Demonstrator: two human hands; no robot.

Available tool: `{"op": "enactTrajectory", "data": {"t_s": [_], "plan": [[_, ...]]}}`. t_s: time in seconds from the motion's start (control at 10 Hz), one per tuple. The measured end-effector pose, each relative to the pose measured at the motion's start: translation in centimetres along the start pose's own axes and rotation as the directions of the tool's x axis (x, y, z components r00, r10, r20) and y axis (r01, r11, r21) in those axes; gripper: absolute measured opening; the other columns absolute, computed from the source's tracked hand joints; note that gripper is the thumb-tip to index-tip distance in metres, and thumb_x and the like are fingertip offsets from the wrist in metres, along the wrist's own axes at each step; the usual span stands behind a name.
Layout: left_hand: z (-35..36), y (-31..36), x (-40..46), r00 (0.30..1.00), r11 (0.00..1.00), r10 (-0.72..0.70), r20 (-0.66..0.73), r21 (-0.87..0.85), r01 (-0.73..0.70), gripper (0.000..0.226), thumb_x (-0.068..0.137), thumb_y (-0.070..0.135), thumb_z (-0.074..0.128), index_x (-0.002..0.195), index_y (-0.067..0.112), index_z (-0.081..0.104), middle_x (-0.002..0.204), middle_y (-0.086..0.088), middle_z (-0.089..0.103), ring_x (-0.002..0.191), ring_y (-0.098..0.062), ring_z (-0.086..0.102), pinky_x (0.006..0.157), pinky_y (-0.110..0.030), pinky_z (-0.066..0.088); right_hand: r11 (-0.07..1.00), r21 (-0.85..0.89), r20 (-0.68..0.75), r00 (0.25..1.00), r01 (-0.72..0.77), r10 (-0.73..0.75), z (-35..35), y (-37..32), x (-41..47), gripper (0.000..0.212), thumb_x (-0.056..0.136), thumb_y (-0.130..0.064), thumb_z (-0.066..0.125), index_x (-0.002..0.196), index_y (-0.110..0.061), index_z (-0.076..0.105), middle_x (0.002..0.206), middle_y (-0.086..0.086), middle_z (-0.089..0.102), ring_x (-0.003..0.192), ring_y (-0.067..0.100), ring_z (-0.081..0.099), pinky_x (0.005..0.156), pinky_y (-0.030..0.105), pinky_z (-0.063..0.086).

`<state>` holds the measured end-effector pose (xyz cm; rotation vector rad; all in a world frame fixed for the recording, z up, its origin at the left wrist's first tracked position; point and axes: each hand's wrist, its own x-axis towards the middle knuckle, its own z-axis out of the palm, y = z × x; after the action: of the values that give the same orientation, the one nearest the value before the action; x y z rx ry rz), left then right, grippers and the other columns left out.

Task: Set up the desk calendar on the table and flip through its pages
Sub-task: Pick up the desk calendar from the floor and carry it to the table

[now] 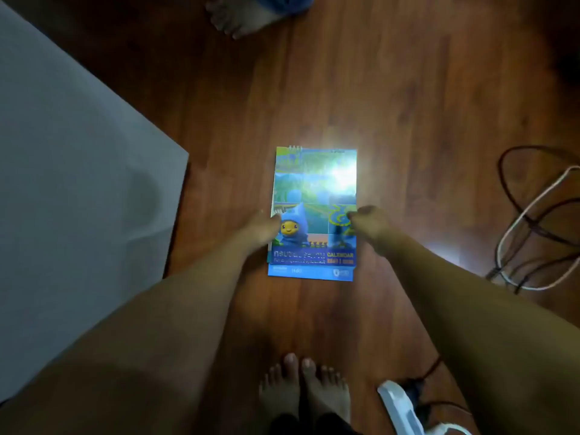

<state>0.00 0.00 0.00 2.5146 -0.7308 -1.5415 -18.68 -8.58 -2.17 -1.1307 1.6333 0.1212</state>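
Observation:
A desk calendar [314,196] with a blue and green cartoon cover lies flat on the brown wooden floor, its spiral binding at the far end. Glare washes out its upper right part. My left hand [260,229] grips the calendar's left edge and my right hand [370,224] grips its right edge, both about halfway down the cover. Both arms stretch down from the bottom of the view. The fingers under the cover are hidden.
A grey table [62,183] top fills the left side, its corner near the calendar. Looped cables [533,221] lie on the floor at right. A white power strip [398,406] sits at bottom right. My bare feet [304,390] stand below; another person's foot [238,17] is at top.

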Motion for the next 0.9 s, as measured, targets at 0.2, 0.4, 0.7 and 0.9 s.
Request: {"op": "enactTrajectory", "data": {"t_s": [0.2,0.4,0.7,0.9], "plan": [[2.5,0.9,3.7,0.995,0.990,-0.080,-0.055,-0.123,0.072,0.063,0.097,0.042,0.034,0.144,0.001,0.029,0.155,-0.018,0.023,0.139,-0.033,0.030,0.111,-0.036,0.028,0.989,0.082,-0.143,0.980,-0.125,0.136,2.1,0.2,3.6,0.052,0.094,-0.031,0.039,0.130,0.004,0.050,0.136,0.024,0.045,0.117,0.039,0.054,0.097,0.036,0.045],[3.8,1.2,4.0,0.987,0.955,-0.154,-0.046,-0.262,0.137,0.059,0.094,0.042,0.039,0.140,0.004,0.040,0.147,-0.014,0.032,0.123,-0.029,0.044,0.095,-0.033,0.041,0.979,0.142,-0.175,0.970,-0.145,0.169,3.4,0.1,3.4,0.049,0.091,-0.028,0.038,0.126,0.001,0.056,0.136,0.017,0.049,0.116,0.035,0.055,0.101,0.040,0.048],[0.7,1.4,-2.3,0.982,0.918,-0.177,0.063,-0.350,0.188,0.060,0.094,0.037,0.039,0.144,0.004,0.030,0.137,-0.012,0.042,0.078,-0.020,0.047,0.078,-0.031,0.035,0.947,0.277,-0.034,0.983,-0.162,0.178,-0.4,0.6,-3.6,0.032,0.096,-0.012,0.034,0.066,-0.021,0.040,0.079,0.006,0.050,0.043,0.003,0.057,0.043,0.016,0.045],[-8.8,7.5,-18.4,0.987,0.940,-0.158,-0.015,-0.309,0.146,0.059,0.097,0.037,0.036,0.143,0.001,0.032,0.150,-0.016,0.032,0.122,-0.030,0.047,0.096,-0.032,0.038,0.874,0.464,-0.047,0.982,-0.141,0.183,-6.5,-8.5,-17.5,0.028,0.096,-0.014,0.031,0.094,-0.005,0.058,0.095,0.016,0.051,0.076,0.026,0.055,0.084,0.043,0.053]]}}
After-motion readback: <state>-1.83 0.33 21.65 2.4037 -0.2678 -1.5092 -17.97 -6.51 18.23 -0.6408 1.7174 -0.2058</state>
